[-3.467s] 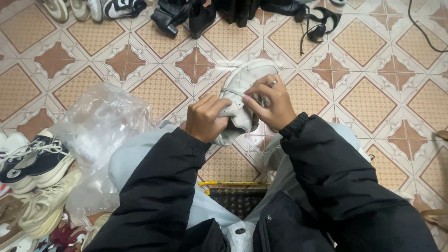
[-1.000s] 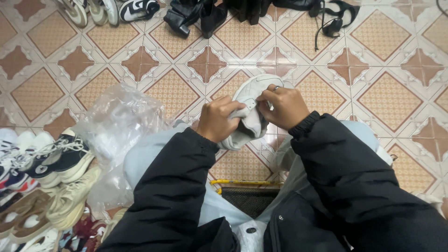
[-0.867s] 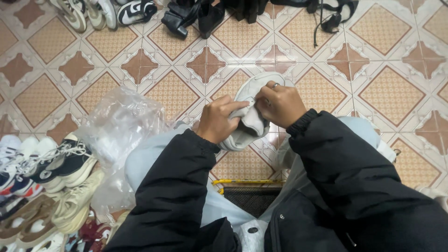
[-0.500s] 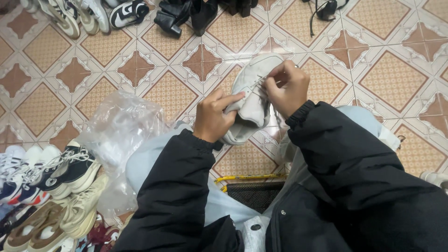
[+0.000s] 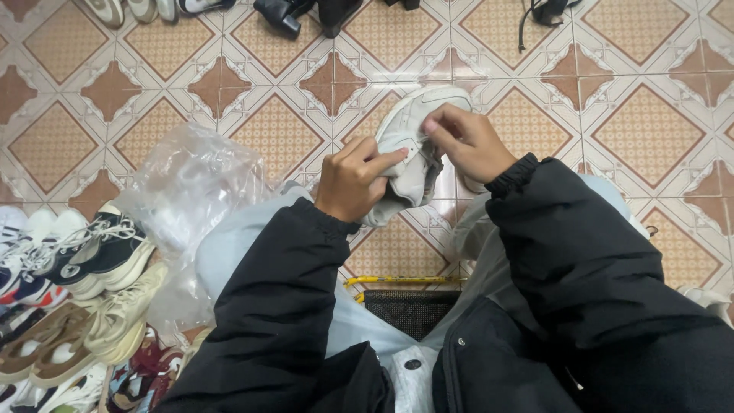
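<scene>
Here the pale grey-white sneaker (image 5: 413, 145) is held up off the patterned tile floor (image 5: 642, 122), toe pointing away from the person, heel end down toward the lap. The left hand (image 5: 353, 180) wraps the near side of the upper, forefinger stretched flat along it and the other fingers curled shut around the soft collar; the right hand (image 5: 468, 141) comes over from the far side with fingertips pressed together on something at the tongue or lace area, though what exactly they pinch is hidden by the fingers themselves. To handle this well, I judge the left hand should stay the anchor, firm on the collar so the shoe does not twist, while the right does the fine work with short, controlled movements close to the pinch. Keeping the shoe tilted toward the eyes would help, since the opening is now partly shadowed. Below the grip lie the knees in light trousers (image 5: 229, 252); to the left of the holding hand sits a crumpled clear plastic bag (image 5: 191, 191), and further out a row of sneakers (image 5: 84, 268). Beyond the shoe's toe stand dark shoes (image 5: 298, 11).
</scene>
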